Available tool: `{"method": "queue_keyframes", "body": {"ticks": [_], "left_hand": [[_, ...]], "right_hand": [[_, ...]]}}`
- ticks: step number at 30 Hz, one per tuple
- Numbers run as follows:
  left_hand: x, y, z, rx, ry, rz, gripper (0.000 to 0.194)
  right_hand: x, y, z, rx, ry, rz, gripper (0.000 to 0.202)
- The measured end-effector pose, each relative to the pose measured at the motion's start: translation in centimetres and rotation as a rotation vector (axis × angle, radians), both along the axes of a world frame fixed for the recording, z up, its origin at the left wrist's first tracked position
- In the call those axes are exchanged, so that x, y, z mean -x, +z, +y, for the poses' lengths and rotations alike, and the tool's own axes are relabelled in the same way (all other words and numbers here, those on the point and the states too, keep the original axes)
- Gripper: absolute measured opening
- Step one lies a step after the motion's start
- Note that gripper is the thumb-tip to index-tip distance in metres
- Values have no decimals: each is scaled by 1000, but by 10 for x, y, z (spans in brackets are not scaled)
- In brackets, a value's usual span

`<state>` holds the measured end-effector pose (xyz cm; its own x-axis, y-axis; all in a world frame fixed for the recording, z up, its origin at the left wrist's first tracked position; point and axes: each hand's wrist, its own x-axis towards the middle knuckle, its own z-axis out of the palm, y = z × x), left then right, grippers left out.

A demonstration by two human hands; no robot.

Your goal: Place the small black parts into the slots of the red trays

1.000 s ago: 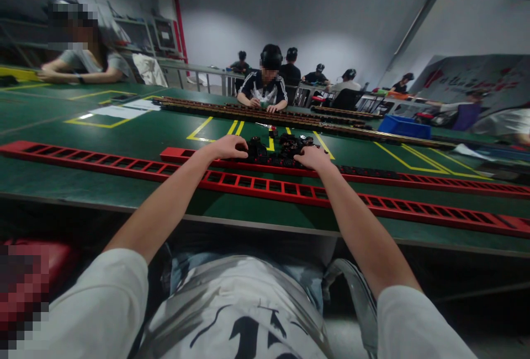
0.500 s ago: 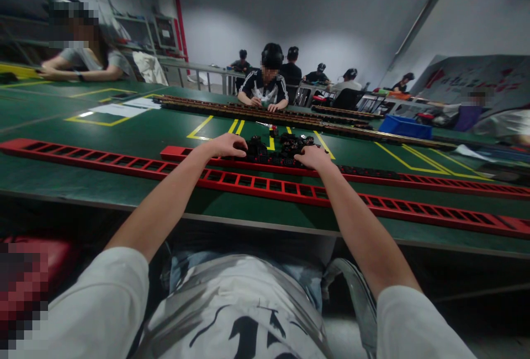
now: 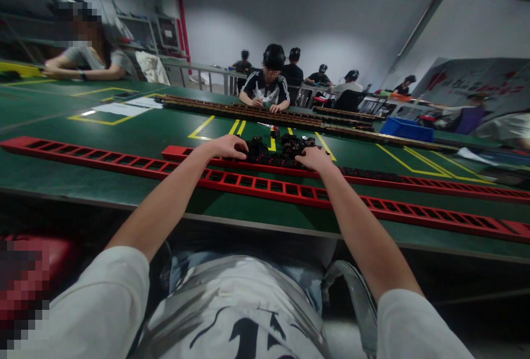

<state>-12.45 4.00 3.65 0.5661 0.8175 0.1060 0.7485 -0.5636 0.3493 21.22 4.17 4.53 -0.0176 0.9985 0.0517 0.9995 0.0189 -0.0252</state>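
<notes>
Near the middle of the head view, small black parts sit in a row along a long red slotted rail. Curled over the left end of the row is my left hand, its thumb and fingers bent together; whatever they grip is too small and dark to make out. My right hand is closed at the row's right side, fingertips pressed on a small black part. Behind and between both hands lies a heap of loose black parts. Closer to me, a second red slotted rail runs across the table.
The green table carries yellow tape marks. A red-and-silver tool lies beyond the heap. Farther back are long brown rails, white papers and a blue bin. A co-worker sits opposite; another person sits at left.
Both hands stay at nearly the same spots over the black parts, with only tiny finger shifts. The whole view has moved slightly.
</notes>
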Motion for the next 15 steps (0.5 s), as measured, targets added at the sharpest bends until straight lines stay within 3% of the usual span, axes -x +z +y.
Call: {"method": "queue_keyframes", "body": {"ticks": [9, 15], "left_hand": [[-2, 2, -2, 38, 34, 5, 48], [0, -2, 5, -121, 18, -11, 40]], "right_hand": [[1, 1, 0, 2, -6, 4, 56], [0, 0, 1, 7, 3, 7, 59]]}}
